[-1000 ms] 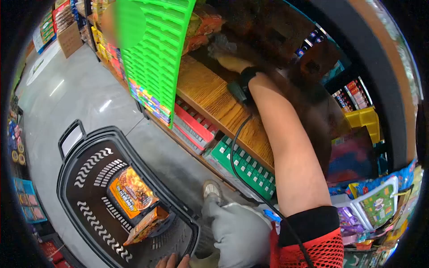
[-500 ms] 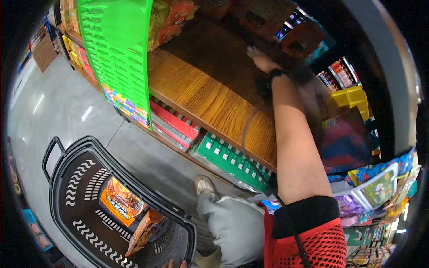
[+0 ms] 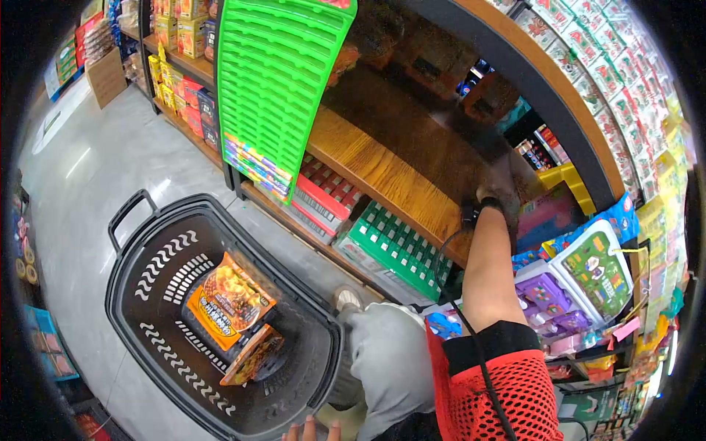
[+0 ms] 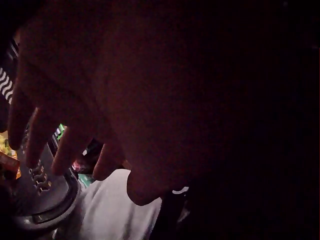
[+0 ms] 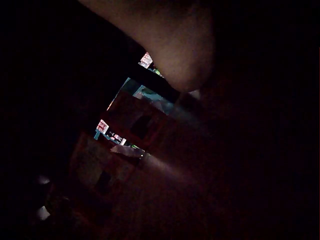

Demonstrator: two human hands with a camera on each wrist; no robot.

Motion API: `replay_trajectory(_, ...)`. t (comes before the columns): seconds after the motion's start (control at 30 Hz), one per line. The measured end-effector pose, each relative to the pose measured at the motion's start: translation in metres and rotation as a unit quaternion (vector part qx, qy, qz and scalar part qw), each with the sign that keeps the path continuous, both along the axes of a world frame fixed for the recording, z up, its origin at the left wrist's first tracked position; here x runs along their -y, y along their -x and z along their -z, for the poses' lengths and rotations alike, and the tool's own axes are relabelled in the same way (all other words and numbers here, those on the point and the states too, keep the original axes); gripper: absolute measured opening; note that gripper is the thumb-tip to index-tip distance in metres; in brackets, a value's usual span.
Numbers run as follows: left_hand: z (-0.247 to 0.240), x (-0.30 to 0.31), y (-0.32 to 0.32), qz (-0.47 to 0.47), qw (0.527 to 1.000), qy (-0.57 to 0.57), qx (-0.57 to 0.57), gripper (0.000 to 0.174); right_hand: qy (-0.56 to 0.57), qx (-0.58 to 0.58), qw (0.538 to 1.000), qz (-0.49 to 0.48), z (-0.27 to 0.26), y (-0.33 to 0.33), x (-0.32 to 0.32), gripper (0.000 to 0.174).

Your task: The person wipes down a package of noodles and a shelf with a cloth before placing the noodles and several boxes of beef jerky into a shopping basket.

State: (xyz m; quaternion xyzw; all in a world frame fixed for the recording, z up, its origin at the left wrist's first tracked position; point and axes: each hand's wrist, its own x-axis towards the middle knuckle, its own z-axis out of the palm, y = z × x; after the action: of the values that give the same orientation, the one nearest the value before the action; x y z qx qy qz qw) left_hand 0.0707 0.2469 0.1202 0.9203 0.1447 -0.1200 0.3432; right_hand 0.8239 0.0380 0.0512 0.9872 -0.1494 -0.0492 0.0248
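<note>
My right arm reaches over a brown wooden shelf (image 3: 390, 176). The right hand (image 3: 488, 192) is low over the shelf's shaded right part, near a yellow bin (image 3: 570, 180); shadow blurs its fingers. In the right wrist view only a dim part of that hand (image 5: 187, 55) shows, with the dark shelf behind. My left hand (image 3: 312, 432) is at the bottom of the head view, by the rim of a black shopping basket (image 3: 220, 202). In the left wrist view its fingers (image 4: 70, 150) hang apart, nothing between them. Orange food packages (image 3: 224, 305) with printed pictures lie in the basket.
A green slatted rack (image 3: 276, 81) stands at the shelf's left end. Below the shelf are green cartons (image 3: 393, 242) and red cartons (image 3: 323, 195). Purple and green toy packs (image 3: 588, 287) hang by my right elbow. A black cable (image 3: 471, 338) runs along my right arm.
My right hand has drawn back from the shelf's far left, beside the bagged goods, across the boards to the right and nearer me. The head view has shifted; the packages still lie in the basket.
</note>
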Motion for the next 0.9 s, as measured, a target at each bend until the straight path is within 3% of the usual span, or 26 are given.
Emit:
replay_trajectory(0.1,-0.005,0.007,0.012,0.008,1.000,0.012,-0.013,0.068,-0.018,0.014,0.999,0.024,-0.012,0.027,-0.014,0.058)
replay_trajectory(0.2,-0.009,0.013,0.020,0.013,1.000,0.005,-0.002,0.068,-0.048,0.046,0.998,-0.017,-0.019,0.043,-0.042,0.059)
replay_trajectory(0.3,-0.011,0.017,0.021,0.019,1.000,0.004,-0.010,0.068,-0.151,0.045,0.969,-0.188,-0.017,0.051,-0.102,0.061)
replay_trajectory(0.4,-0.009,0.022,0.018,0.026,0.999,-0.004,-0.026,0.068,-0.359,-0.086,0.853,-0.369,-0.011,0.084,-0.217,0.062)
replay_trajectory(0.5,0.006,0.027,0.017,0.031,0.999,-0.019,-0.008,0.068,-0.273,-0.105,0.825,-0.484,-0.007,0.131,-0.345,0.063)
replay_trajectory(0.57,0.004,0.026,0.010,0.027,0.999,-0.035,-0.003,0.068,-0.234,-0.035,0.813,-0.531,-0.035,0.190,-0.377,0.063)
replay_trajectory(0.67,0.006,0.027,0.003,0.009,0.998,-0.055,0.002,0.065,-0.244,-0.018,0.820,-0.518,-0.057,0.212,-0.369,0.061)
replay_trajectory(0.77,0.006,0.029,0.002,0.009,0.998,-0.062,0.013,0.062,-0.199,-0.131,0.841,-0.486,-0.020,0.130,-0.349,0.061)
replay_trajectory(0.83,0.001,0.029,0.002,0.013,0.998,-0.054,0.011,0.060,-0.281,0.016,0.853,-0.439,0.003,0.114,-0.292,0.058)
replay_trajectory(0.87,-0.001,0.029,0.002,0.014,0.998,-0.052,0.012,0.059,-0.273,0.025,0.864,-0.423,0.008,0.102,-0.258,0.056)
replay_trajectory(0.9,-0.004,0.030,0.002,0.012,0.998,-0.054,0.016,0.060,-0.270,0.036,0.907,-0.321,-0.035,0.149,-0.225,0.055)
